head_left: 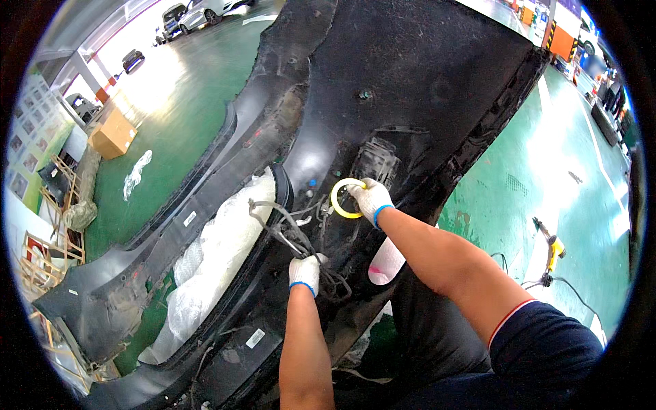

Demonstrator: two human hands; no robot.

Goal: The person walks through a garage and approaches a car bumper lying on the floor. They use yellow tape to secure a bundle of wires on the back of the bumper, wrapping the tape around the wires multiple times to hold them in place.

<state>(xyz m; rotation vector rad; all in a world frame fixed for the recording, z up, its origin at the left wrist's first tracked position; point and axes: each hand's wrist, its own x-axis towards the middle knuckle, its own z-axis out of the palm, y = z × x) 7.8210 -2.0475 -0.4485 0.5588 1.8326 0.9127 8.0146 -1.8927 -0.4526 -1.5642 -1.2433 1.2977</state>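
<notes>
A large black car bumper [410, 75] lies in front of me with its dirty inner side up. My right hand [371, 198], in a white knitted glove with a blue cuff, is closed on a roll of pale yellow tape [334, 198], held just over the panel. Lower and to the left, my left hand [305, 272], gloved the same way, is closed around a bundled wiring harness [290, 236]. Loops of its dark cable stick out above and beside the fist. The left fingers are partly hidden from view.
Bubble wrap [222, 249] fills the bumper's opening on the left. A white padded roll end [387, 263] shows beside my right forearm. A yellow heat gun [556, 251] with a cable stands at right. Across the green floor are a cardboard box [113, 133] and wooden frames [55, 236].
</notes>
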